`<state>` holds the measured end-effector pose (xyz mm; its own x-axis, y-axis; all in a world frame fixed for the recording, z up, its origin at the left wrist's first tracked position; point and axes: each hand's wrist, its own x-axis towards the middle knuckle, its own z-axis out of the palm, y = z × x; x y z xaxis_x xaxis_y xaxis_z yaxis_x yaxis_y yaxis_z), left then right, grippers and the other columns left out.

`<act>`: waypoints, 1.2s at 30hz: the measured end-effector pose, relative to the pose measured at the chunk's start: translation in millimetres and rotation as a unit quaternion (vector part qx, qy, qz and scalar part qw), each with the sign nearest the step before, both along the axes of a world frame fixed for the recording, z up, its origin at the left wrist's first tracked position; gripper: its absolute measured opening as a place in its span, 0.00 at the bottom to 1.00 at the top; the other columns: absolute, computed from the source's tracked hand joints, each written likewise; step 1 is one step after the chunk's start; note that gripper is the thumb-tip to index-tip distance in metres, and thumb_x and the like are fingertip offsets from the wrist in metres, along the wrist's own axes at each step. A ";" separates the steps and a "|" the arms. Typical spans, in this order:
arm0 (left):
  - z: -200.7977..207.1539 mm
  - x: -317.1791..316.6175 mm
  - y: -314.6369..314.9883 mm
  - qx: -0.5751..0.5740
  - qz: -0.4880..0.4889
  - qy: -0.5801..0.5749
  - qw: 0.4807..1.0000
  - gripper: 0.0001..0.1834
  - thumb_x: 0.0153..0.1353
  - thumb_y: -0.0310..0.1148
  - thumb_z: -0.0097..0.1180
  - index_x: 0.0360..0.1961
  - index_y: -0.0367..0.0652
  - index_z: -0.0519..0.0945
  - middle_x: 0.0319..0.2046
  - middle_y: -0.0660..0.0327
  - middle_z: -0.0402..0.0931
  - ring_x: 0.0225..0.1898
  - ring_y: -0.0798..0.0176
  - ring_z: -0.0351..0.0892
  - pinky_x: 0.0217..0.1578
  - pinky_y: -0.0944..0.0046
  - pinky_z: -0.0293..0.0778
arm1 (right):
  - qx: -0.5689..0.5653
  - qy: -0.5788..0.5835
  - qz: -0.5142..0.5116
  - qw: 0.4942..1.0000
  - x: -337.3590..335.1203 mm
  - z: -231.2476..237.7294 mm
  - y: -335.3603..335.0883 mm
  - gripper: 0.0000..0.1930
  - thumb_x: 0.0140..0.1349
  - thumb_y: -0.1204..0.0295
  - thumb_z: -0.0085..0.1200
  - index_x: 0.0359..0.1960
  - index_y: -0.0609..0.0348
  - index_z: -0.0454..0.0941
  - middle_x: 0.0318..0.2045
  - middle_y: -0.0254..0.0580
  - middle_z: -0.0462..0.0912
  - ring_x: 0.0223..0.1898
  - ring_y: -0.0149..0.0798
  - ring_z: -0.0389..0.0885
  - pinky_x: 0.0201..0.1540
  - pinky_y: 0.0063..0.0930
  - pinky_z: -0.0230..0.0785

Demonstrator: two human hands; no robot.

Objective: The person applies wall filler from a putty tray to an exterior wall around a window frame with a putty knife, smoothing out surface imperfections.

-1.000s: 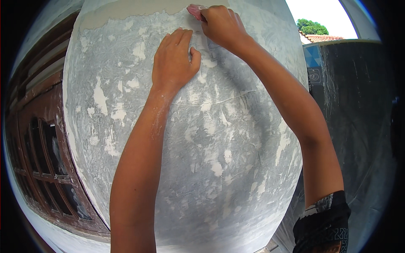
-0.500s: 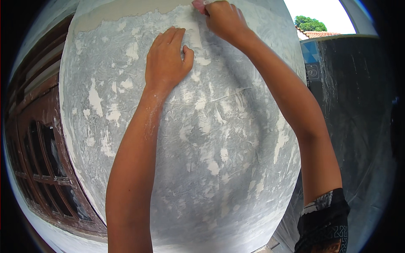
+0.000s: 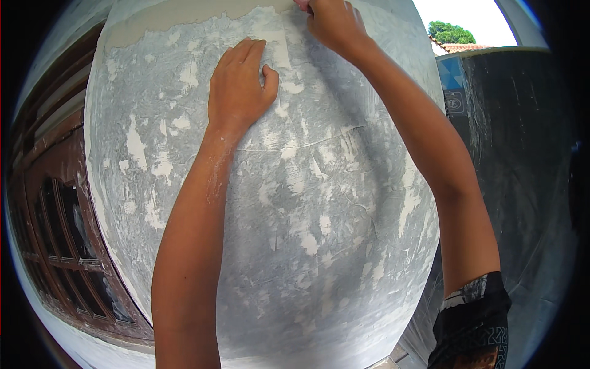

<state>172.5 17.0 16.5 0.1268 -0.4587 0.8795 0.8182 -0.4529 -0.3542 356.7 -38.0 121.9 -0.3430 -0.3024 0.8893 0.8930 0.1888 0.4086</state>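
**Inspector:** Start with what cannot be made out.

**Assistant:** The right hand [image 3: 332, 24] sits at the far top edge of the view. Its fingertips are cut off there. Something small and pinkish shows at the fingers, but it is mostly out of frame, so I cannot tell what it is, or whether the hand grips it or only presses. The wall's [image 3: 307, 234] top and bottom are also cut by the rim, and straight edges bend.

**Inspector:** The wall's condition?

**Assistant:** Grey, rough, with white filler patches [image 3: 136, 142] scattered across it. A bare tan strip [image 3: 184, 15] shows at far left, above the coated area. A thin crack line [image 3: 307, 142] runs across just below the left hand.

**Inspector:** The left hand?

**Assistant:** The left hand [image 3: 236, 86] lies flat on the wall, palm down, fingers together and pointing up, thumb spread to the right. It is open and holds nothing. White dust marks the forearm near the wrist.

**Inspector:** Arm poses?

**Assistant:** Both forearms rise from the near edge. The right arm stretches up and leftward, nearly straight, with a dark patterned sleeve [image 3: 473, 320] at near right.

**Inspector:** Surroundings?

**Assistant:** A brown wooden window frame [image 3: 55, 234] at left, a dark sheet [image 3: 516, 154] at right, a tree [image 3: 452, 31] beyond.
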 end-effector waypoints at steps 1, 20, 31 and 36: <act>1.8 6.7 -1.1 0.004 -0.006 0.001 1.000 0.23 0.62 0.33 0.52 0.57 0.38 0.79 0.59 0.46 0.77 0.62 0.45 0.75 0.63 0.51 0.71 | -0.016 0.052 0.009 0.998 11.6 22.7 2.9 0.11 0.73 0.66 0.43 0.43 0.52 0.80 0.36 0.61 0.84 0.39 0.62 0.84 0.39 0.54 0.75; 3.4 10.3 2.3 0.011 -0.022 0.005 1.000 0.22 0.61 0.33 0.52 0.56 0.37 0.80 0.58 0.46 0.78 0.60 0.45 0.76 0.61 0.51 0.72 | -0.030 0.037 0.002 0.999 40.7 69.0 40.6 0.12 0.71 0.66 0.46 0.34 0.54 0.82 0.28 0.61 0.81 0.34 0.62 0.82 0.37 0.50 0.73; 2.3 3.9 -0.7 -0.003 -0.019 0.005 1.000 0.23 0.61 0.33 0.52 0.57 0.37 0.79 0.58 0.47 0.78 0.60 0.44 0.76 0.61 0.50 0.72 | -0.007 0.040 0.024 0.999 11.2 40.4 13.5 0.05 0.65 0.73 0.49 0.34 0.58 0.77 0.30 0.57 0.82 0.34 0.62 0.82 0.36 0.50 0.73; 3.2 10.8 0.9 -0.001 -0.023 0.005 1.000 0.23 0.61 0.33 0.52 0.57 0.37 0.79 0.58 0.46 0.78 0.60 0.44 0.76 0.61 0.50 0.72 | -0.071 0.009 0.000 0.997 16.4 46.4 34.3 0.06 0.66 0.72 0.48 0.36 0.58 0.78 0.33 0.57 0.83 0.36 0.63 0.83 0.38 0.53 0.73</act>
<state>183.2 17.9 19.7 0.1137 -0.4634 0.8788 0.7929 -0.4907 -0.3613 373.1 -3.7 168.4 -0.3265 -0.1729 0.9292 0.8999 0.2438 0.3616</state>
